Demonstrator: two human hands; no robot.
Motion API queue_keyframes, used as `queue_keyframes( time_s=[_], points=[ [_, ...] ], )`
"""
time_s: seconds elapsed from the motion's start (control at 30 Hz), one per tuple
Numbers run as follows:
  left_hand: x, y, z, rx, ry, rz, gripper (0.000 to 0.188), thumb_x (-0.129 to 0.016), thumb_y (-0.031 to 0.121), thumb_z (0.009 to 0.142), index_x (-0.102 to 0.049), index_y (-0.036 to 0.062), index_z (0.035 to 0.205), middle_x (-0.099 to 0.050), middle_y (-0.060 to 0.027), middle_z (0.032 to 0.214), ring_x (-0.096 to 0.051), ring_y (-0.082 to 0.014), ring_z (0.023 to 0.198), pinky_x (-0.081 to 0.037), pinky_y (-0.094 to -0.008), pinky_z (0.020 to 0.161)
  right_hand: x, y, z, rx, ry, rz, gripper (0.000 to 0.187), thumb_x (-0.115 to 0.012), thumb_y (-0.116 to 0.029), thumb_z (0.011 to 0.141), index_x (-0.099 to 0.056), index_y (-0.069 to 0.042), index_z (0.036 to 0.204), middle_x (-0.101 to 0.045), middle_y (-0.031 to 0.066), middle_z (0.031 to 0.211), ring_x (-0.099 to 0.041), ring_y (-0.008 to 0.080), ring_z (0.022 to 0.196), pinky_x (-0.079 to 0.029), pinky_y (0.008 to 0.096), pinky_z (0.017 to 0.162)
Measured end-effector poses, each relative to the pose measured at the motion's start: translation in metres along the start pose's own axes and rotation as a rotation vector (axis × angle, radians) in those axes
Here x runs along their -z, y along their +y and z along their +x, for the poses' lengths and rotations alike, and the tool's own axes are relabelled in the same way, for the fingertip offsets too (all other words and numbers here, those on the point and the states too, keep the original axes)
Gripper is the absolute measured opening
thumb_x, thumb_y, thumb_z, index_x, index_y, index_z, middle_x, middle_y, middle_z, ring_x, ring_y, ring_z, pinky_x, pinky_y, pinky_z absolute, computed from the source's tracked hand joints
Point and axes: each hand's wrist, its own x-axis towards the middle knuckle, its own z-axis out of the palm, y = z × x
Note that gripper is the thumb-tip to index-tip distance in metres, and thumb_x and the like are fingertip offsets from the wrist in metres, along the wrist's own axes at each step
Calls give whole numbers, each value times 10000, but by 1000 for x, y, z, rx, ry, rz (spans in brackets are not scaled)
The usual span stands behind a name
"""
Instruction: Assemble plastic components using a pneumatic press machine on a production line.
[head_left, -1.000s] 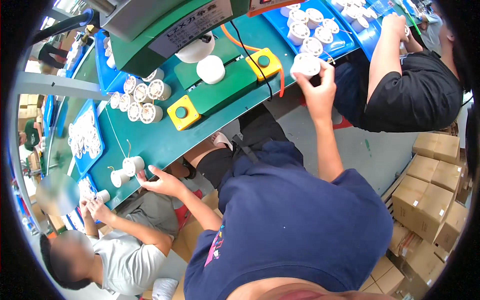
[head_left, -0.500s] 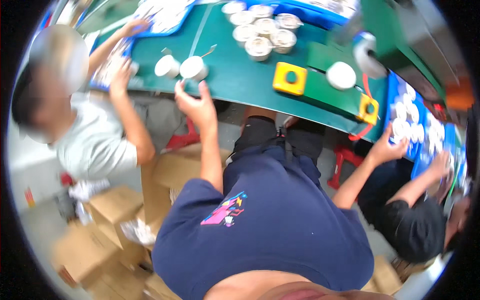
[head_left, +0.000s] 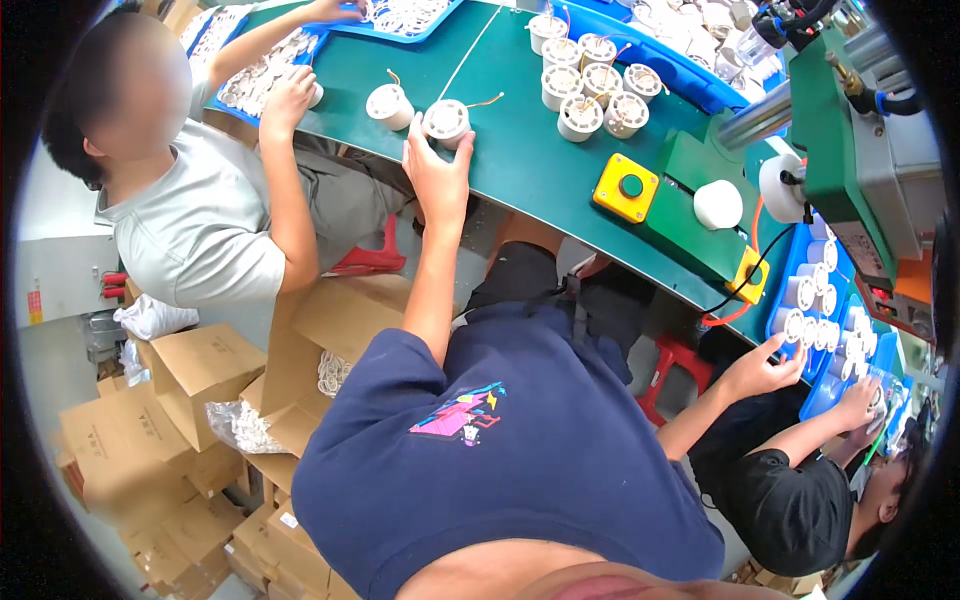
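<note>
My left hand [head_left: 438, 170] reaches the bench's near edge, thumb and fingers around a white round housing [head_left: 446, 121] with a thin wire sticking out of its top. Just left of it stands a similar white housing [head_left: 389, 106], also with a wire, touched by nobody. On the right, my right hand [head_left: 758, 372] has its thumb and fingertips at a white cylinder [head_left: 788, 323] at the near end of a blue tray [head_left: 777, 318]. Part of that grip is hidden behind the fingers.
Several wired housings [head_left: 602, 82] stand at the bench's far middle. A green press [head_left: 690, 200] with a yellow button box [head_left: 626, 188] and white round piece [head_left: 718, 205] is at right. Co-workers sit on both sides; cardboard boxes [head_left: 210, 360] lie behind left; red stool [head_left: 672, 378] below.
My left hand's fingers have come up around the right-hand one of the two wired housings. My right hand stays by the cylinders in the blue tray. The whole view has shifted slightly.
</note>
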Motion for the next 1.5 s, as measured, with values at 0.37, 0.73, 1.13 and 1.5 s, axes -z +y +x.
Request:
queue_keyframes(
  time_s=[0.37,0.73,1.13,1.5],
  points=[
    [15,64,-16,3,-264,-273,871,-852,157,876,-330,-10,1553,-638,-201,1305,-596,-274,1261,-420,-383,1098,-34,-50,-7,-73,-91,251,305,-687,-159,964,-661,25,1206,-609,190,1286,-568,312,1211,-479,408,1027],
    [-36,160,-39,-260,-617,-532,898,-853,119,855,-305,-16,1554,-693,-180,1246,-662,-232,1186,-471,-364,1058,-59,-67,-40,57,-71,289,338,-575,-180,996,-593,26,1264,-592,210,1321,-546,379,1244,-404,484,1089],
    [-95,214,-75,-409,-821,-595,886,-857,117,841,-322,-33,1531,-681,-188,1231,-653,-230,1184,-459,-376,1086,-63,-61,-40,115,-23,256,326,-604,-183,975,-622,-7,1249,-631,190,1268,-591,375,1179,-453,473,1036],
    [-103,219,-84,-517,-865,-545,832,-848,198,842,-355,23,1488,-705,-230,1209,-696,-337,1146,-523,-418,997,-63,-57,-40,126,-24,260,332,-605,-175,969,-629,5,1248,-633,190,1266,-594,374,1176,-459,474,1031]
  ],
)
